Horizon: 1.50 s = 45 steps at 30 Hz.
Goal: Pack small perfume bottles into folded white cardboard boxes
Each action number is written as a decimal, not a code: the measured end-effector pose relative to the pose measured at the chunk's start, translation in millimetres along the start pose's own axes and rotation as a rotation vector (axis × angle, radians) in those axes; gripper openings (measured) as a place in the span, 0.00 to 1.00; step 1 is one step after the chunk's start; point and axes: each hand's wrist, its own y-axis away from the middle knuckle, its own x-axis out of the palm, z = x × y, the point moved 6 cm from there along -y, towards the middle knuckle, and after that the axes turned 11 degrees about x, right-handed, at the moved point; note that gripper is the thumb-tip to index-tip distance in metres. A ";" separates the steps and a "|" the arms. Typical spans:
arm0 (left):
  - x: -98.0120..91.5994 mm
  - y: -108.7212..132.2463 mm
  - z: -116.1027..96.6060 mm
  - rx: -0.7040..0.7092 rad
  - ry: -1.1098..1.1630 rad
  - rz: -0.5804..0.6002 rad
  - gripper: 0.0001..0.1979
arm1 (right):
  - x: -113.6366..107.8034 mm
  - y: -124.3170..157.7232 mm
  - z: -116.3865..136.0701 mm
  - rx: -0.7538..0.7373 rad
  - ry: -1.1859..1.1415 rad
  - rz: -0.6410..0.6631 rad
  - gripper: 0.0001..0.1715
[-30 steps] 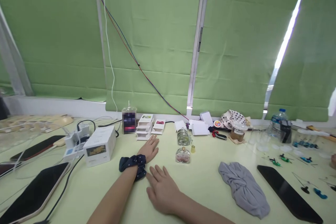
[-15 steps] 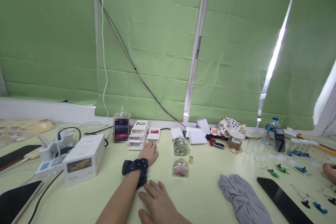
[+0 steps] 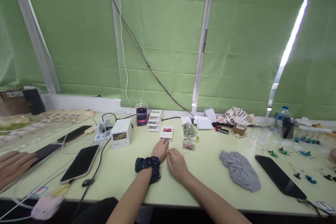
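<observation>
Box [image 3: 167, 132]: small, white, pink picture on top; flat on the table [image 3: 204, 178], at 12 o'clock of the hands.
Scrunchie [image 3: 149, 166]: dark, dotted, on the left wrist.
Right hand [image 3: 176, 162]: palm down, fingers loosely bent, nothing in it; close against the left.
Left hand [image 3: 160, 148]: fingers bent at the box's near edge; whether they grip or only touch it cannot be told.
Handling: the box looks light and apt to slide; a pinch on two opposite edges, the other hand steadying, should keep it off the jar at 2 o'clock.
Jar [image 3: 188, 143]: glass, pink contents, near the box; a second jar [image 3: 189, 129] behind it.
Cloth [image 3: 240, 169]: grey, crumpled, at 3 o'clock, well apart.
Phone [image 3: 81, 162]: face up, at 9 o'clock; farther out, another person's hand [image 3: 13, 166].
Stack [image 3: 154, 120]: similar boxes, at 11 o'clock, beside a cup [image 3: 141, 114].
Blinds [image 3: 162, 42]: green, lowered, behind all.
</observation>
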 end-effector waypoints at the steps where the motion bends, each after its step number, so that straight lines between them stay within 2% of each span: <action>1: -3.2 7.2 -7.6 0.002 0.017 -0.008 0.12 | -3.3 0.7 1.1 -0.011 -0.009 -0.018 0.13; 3: -8.4 21.0 -24.5 0.005 0.056 -0.028 0.12 | -9.7 2.5 1.8 -0.018 -0.019 -0.062 0.15; 6: -13.4 40.2 -53.5 0.007 0.124 -0.061 0.12 | -16.5 6.1 -2.1 0.050 0.005 -0.107 0.17; 10: -20.3 66.2 -89.3 0.015 0.230 -0.097 0.13 | -23.7 16.3 -7.3 0.160 0.019 -0.084 0.19; 14: -30.6 90.7 -105.0 -0.009 0.350 -0.165 0.12 | -37.1 31.7 -10.4 0.167 -0.069 -0.020 0.20; 18: -37.3 104.0 -103.0 -0.082 0.501 -0.234 0.08 | -51.1 43.9 -21.4 0.195 -0.220 0.092 0.21; 25: -52.7 107.8 -74.2 -0.257 0.629 -0.391 0.12 | -60.9 53.1 -20.4 0.213 -0.358 0.261 0.20; 29: -49.6 106.5 -63.2 -0.259 0.707 -0.339 0.17 | -61.5 54.4 -17.7 0.241 -0.452 0.292 0.18; 35: -43.3 106.7 -61.3 -0.228 0.718 -0.253 0.17 | -61.3 54.6 -21.3 0.249 -0.502 0.273 0.15; 45: -42.2 108.6 -60.8 -0.256 0.584 -0.253 0.17 | -64.1 57.5 -16.5 0.298 -0.509 0.266 0.10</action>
